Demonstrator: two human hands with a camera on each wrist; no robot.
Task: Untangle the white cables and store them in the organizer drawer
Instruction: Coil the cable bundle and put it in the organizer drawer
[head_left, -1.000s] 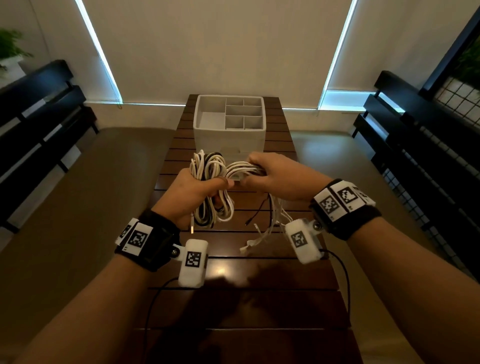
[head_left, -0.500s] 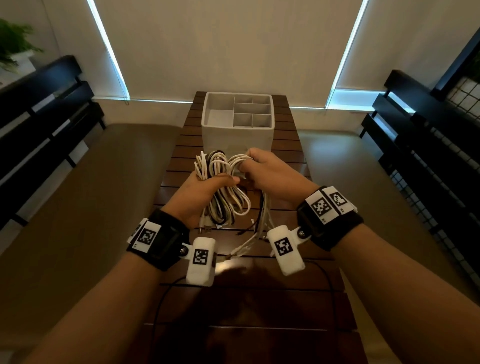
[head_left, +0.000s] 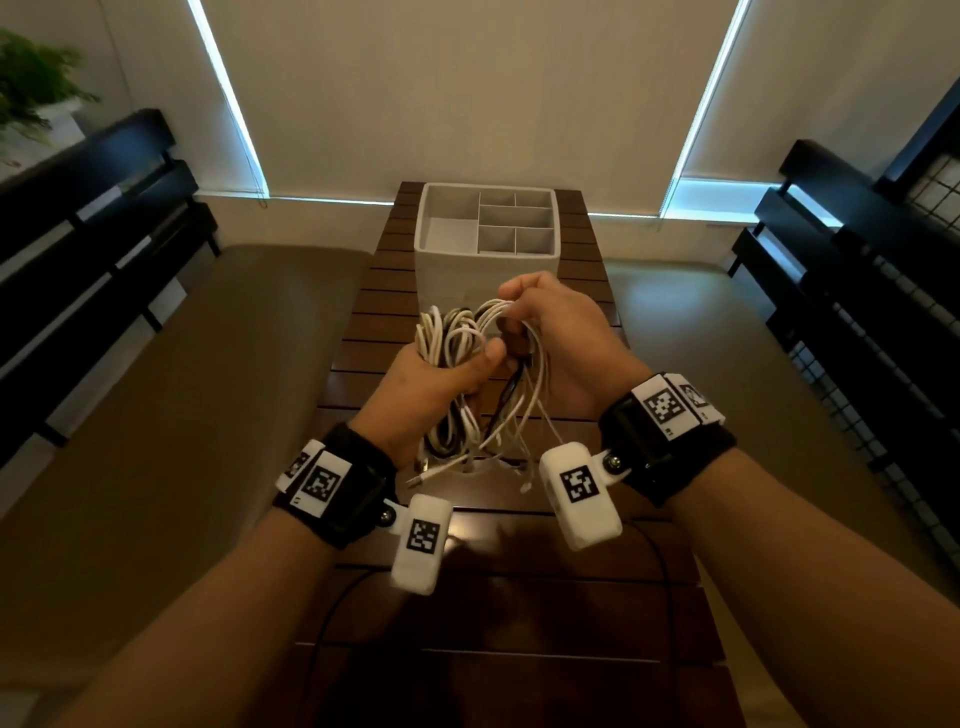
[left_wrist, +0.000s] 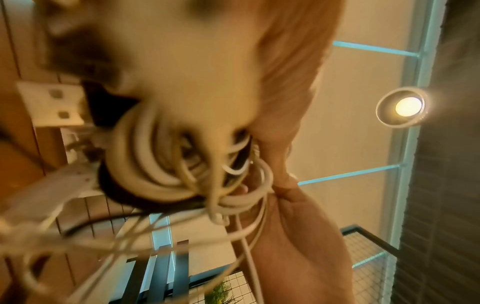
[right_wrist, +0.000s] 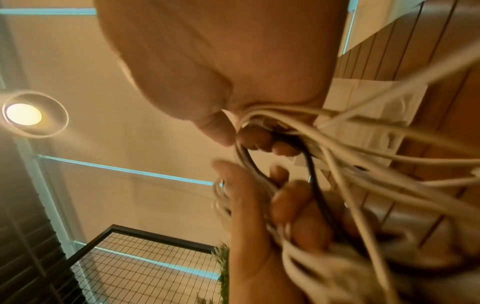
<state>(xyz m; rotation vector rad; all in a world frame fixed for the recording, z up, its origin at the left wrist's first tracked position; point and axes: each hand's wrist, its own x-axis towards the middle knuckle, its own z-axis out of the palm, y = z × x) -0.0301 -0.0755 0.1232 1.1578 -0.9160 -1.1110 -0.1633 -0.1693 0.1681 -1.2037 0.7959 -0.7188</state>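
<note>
A tangled bundle of white cables (head_left: 457, 343) with a black strand among them hangs in the air over the slatted wooden table (head_left: 467, 597). My left hand (head_left: 441, 374) grips the coiled part, thumb across the loops. Just right of it, my right hand (head_left: 545, 332) pinches several white strands at the top of the bundle. Loose ends and plugs (head_left: 421, 475) dangle below both hands. In the left wrist view the coils (left_wrist: 161, 162) sit close to the lens; in the right wrist view strands (right_wrist: 337, 154) run out from my curled fingers (right_wrist: 259, 139). The white organizer (head_left: 487, 260) stands beyond the hands.
The organizer has one large compartment (head_left: 447, 234) on the left and several small ones on the right, all bare. Dark benches (head_left: 93, 260) flank the table on both sides. A thin black wire (head_left: 332, 603) lies on the near part of the table.
Both hands have risen and drawn nearer together with the bundle. My right hand has shifted up to pinch strands at the top of the coils, so more cable hangs below.
</note>
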